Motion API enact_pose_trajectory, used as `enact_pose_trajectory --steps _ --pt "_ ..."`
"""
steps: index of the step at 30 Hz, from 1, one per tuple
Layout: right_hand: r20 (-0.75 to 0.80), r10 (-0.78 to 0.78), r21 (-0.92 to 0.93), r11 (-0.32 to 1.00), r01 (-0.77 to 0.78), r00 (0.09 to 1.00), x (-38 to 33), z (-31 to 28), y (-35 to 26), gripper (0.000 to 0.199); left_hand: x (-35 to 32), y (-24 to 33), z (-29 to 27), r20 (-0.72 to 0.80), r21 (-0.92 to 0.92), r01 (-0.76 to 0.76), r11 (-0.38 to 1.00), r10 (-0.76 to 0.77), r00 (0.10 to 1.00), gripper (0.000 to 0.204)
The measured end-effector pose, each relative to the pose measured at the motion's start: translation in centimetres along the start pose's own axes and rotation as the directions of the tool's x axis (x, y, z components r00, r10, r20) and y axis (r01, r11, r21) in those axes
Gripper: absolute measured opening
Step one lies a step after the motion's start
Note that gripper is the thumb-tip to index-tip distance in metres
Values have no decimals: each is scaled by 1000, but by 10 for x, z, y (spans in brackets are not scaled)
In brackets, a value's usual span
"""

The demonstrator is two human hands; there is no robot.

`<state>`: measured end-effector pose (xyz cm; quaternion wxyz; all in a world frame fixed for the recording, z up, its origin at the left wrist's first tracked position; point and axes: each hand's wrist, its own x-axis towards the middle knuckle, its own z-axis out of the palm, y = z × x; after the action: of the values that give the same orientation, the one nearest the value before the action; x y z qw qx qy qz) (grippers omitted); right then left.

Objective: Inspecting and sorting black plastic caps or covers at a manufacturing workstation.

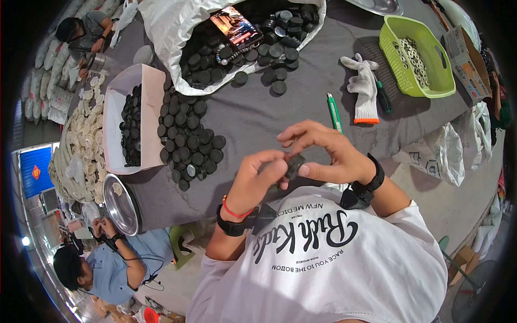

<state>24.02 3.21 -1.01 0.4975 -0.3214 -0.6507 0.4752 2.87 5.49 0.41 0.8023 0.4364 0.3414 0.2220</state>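
My left hand (257, 179) and my right hand (329, 154) meet just in front of my chest. Between their fingertips they pinch a small black round cap (294, 166), partly covered by the fingers. Left of my hands, a pile of black round caps (188, 141) lies on the dark grey table cover (247, 116). Beyond my right hand rests a green utility knife (334, 112).
A white sack (167, 21) full of black caps lies at the back, a phone (236, 28) on top. Left stands a box (153, 116) of small black parts; right, a glove (365, 89), a screwdriver (383, 97) and a green basket (445, 81). Two people sit at the left.
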Motion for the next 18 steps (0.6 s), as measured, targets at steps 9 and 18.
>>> enact_pose_trajectory --steps 9,18 --pt "-96 -476 -574 744 343 874 12 8 9 36 5 1 12 -113 1 -120 993 119 986 27" --pt "119 -467 -695 591 409 876 4 -3 -5 31 3 2 4 -167 -2 -155 988 152 974 29"
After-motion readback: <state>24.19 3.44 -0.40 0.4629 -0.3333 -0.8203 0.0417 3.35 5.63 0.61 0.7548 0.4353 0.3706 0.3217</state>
